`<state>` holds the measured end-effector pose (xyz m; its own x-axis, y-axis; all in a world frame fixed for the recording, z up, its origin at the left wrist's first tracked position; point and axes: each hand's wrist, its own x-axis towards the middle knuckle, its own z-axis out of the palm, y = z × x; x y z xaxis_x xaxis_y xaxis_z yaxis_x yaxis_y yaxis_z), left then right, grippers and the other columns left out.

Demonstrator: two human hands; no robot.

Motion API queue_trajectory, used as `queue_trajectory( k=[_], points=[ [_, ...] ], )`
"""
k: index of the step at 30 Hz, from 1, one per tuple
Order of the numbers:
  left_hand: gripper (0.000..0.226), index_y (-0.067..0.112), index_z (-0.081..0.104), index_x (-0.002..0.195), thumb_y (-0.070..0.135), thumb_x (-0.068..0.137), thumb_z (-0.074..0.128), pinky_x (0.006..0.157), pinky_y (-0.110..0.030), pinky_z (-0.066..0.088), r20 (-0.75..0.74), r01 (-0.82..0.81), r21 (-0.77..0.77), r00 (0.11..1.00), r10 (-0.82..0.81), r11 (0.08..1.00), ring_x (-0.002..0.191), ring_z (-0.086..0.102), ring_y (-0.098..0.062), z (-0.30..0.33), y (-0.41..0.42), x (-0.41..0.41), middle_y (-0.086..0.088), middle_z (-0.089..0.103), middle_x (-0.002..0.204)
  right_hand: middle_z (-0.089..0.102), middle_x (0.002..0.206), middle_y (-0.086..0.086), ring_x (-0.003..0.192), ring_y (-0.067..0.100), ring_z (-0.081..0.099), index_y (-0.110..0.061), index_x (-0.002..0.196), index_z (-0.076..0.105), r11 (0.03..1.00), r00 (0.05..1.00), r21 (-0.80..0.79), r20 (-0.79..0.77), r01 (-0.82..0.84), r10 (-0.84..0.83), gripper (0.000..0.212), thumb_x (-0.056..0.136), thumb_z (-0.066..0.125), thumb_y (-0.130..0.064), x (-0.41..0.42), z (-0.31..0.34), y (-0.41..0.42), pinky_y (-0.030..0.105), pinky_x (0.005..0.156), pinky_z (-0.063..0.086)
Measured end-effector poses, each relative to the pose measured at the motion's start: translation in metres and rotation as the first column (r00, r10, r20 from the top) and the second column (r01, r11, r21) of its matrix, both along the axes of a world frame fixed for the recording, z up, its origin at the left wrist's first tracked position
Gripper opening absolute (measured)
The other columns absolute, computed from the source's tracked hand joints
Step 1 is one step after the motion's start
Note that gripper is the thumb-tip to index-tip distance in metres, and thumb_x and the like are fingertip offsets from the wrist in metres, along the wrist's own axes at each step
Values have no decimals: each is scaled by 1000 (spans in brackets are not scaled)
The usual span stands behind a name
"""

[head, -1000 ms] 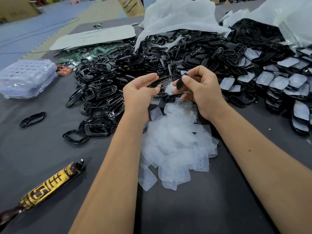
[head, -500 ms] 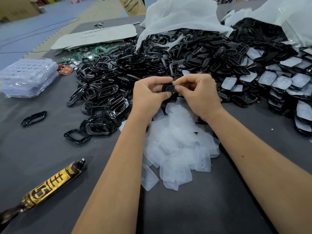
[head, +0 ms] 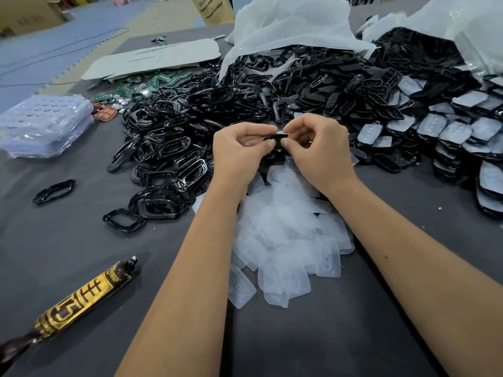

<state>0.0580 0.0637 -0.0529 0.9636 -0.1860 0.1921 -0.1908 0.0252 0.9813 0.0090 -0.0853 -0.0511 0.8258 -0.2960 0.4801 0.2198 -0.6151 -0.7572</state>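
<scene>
Small black plastic shell piece [head: 278,136] sits pinched between both hands, held above the table just past the near heap of pads. The left hand [head: 239,152] grips its left end with thumb and curled forefinger. The right hand [head: 321,152] grips the right end the same way, its other fingers curled in. A sliver of something pale shows at the piece's upper edge between the fingertips; I cannot tell what it is.

Below the wrists lies a loose heap of translucent milky silicone pads [head: 285,235], soft-looking rounded rectangles with small button bumps. To the left spreads a pile of glossy black plastic frames [head: 168,148], oval and hollow. One thin black ring [head: 54,191] lies apart from them on the matte grey table [head: 68,248]. On the right stand stacked black shells topped with pale pads [head: 457,131]. A crinkled gold-and-brown tube [head: 79,300] lies at the near left. Farther back, a crumpled white foam sheet [head: 288,25] drapes over the black parts.
</scene>
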Motion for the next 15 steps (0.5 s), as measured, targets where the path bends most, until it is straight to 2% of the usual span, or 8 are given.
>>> queue_trajectory(
  k=[2,4,7,9,12,15],
  points=[
    [25,7,80,95,-13,80,77,79,-23,58,-42,9,-52,999,-12,999,86,76,-15,1,1,-1,-6,81,93,70,88,0,73,13,66,-12,104,72,999,1000,43,-8,22,-22,22,84,80,-12,0,1,-2,28,74,56],
    [24,9,80,95,-11,82,77,81,-27,59,-90,15,-117,996,-26,993,88,76,-19,3,2,-1,-10,80,95,67,97,3,73,14,64,-13,113,68,984,998,177,-62,-12,23,29,87,81,-16,-1,2,-6,27,71,56],
    [22,8,80,95,-9,82,77,83,-31,59,-130,27,-205,990,-54,978,91,76,-25,6,3,-2,-15,79,97,71,83,7,64,12,67,-5,112,69,869,969,469,-98,-157,227,22,93,77,-12,-1,5,-10,25,55,51],
    [21,8,79,93,-9,82,77,84,-32,60,-135,53,-222,987,-84,974,91,76,-27,8,2,-3,-15,79,97,71,73,10,58,12,67,-1,105,72,830,960,526,-85,-185,267,15,92,77,-7,-2,6,-12,22,50,49],
    [21,10,76,97,-7,84,78,82,-29,60,-157,66,-204,983,-99,977,92,77,-24,7,0,-5,-11,80,97,67,74,16,58,14,68,-3,99,71,792,960,581,-61,-189,274,11,90,77,-1,-3,7,-13,23,50,49],
    [16,6,75,101,-3,88,76,74,-23,60,-212,78,-188,970,-118,979,84,77,-21,8,1,-6,-11,79,91,64,73,14,58,14,66,-4,97,71,780,959,595,-49,-196,278,13,88,78,2,-3,8,-13,22,50,49]
  ],
)
